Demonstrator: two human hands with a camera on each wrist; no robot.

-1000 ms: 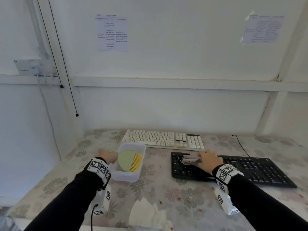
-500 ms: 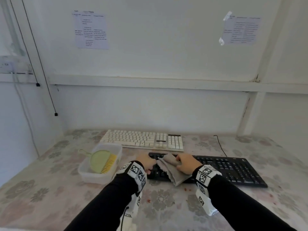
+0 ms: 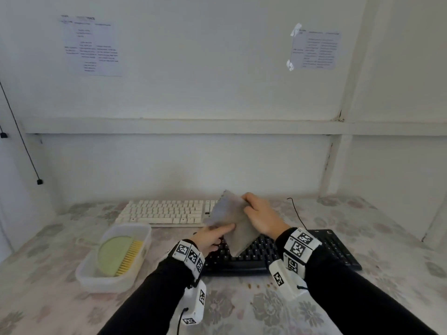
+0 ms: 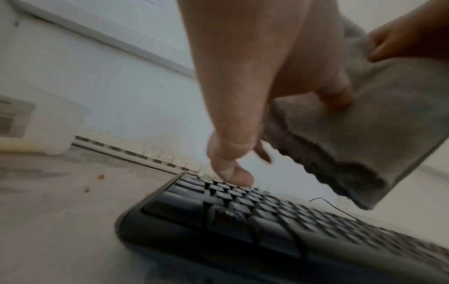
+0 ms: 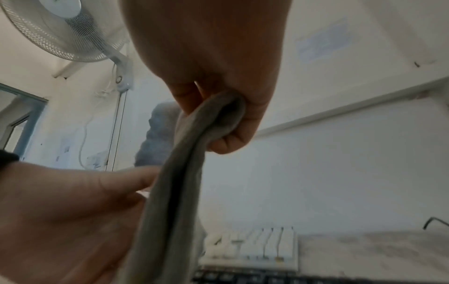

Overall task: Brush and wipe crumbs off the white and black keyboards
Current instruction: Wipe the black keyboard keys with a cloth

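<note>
Both hands hold a folded grey cloth (image 3: pixel 231 221) in the air at the centre of the head view, above the black keyboard (image 3: pixel 266 255). The cloth is soft and matte, with a fuzzy, ragged edge that shows in the left wrist view (image 4: pixel 340 153). The right hand (image 3: pixel 262 217) grasps its upper edge, fingers curled over a thick fold; in the right wrist view the fold bulges out between thumb and fingers (image 5: pixel 218 119). The left hand (image 3: pixel 210 238) pinches the cloth's lower left side between thumb and fingers, and its little finger hangs down close over the black keys in the left wrist view.

The black keyboard lies lower centre on the table (image 3: pixel 387 238), flat, with low, glossy dark keys and a thin black cable (image 3: pixel 296 213) trailing from its back. The white keyboard (image 3: pixel 164 211) sits behind it, toward centre left, cream-coloured with taller, blocky keycaps; the cloth hides its right end.

At lower left stands a translucent plastic tub (image 3: pixel 84 274) with rounded corners, holding a pale green round brush (image 3: pixel 113 256) with stiff yellow bristles. Small brown crumbs (image 3: pixel 256 286) lie on the floral-patterned tabletop in front of the black keyboard, and two more show near its left end in the left wrist view. Two printed sheets are taped to the white wall above.
</note>
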